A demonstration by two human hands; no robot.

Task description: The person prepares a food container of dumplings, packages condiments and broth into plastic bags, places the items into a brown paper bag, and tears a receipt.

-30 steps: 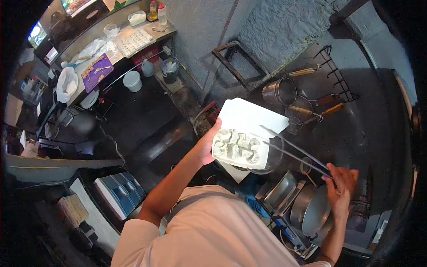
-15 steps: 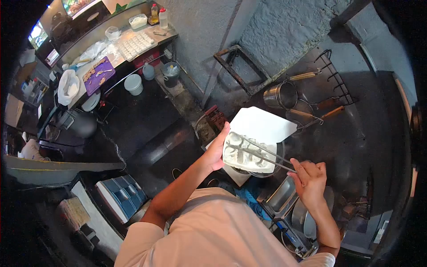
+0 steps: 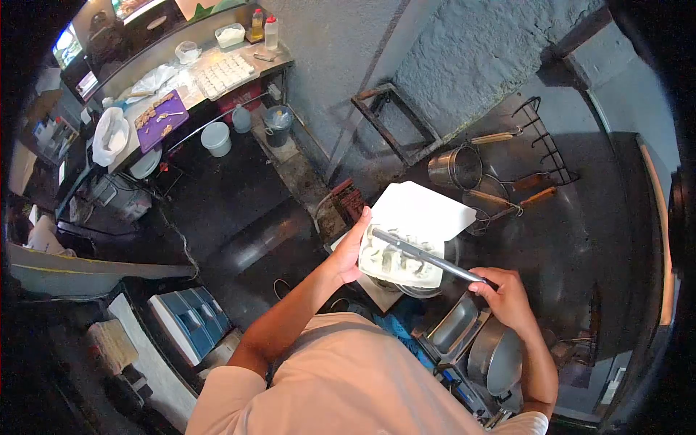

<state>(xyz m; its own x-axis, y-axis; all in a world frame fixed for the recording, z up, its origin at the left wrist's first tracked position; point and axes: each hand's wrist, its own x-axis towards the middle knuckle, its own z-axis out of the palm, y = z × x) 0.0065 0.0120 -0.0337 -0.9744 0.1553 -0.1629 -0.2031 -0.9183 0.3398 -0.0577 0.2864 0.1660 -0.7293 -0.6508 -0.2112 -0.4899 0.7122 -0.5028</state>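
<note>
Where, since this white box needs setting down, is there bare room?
Floor bordered by the white bucket and narrow ledge looks bare. Crowded: the worktop, with purple board and white pieces; near the right hand, steel pan and pot.

You face a rough grey wall (image 3: 478,87), with a dark frame (image 3: 381,131) near its lower edge. Across the dark floor (image 3: 225,170) to your left stands a worktable (image 3: 275,65), its right end close to the wall; beyond its back edge, bright panels (image 3: 67,46) glow.
</note>
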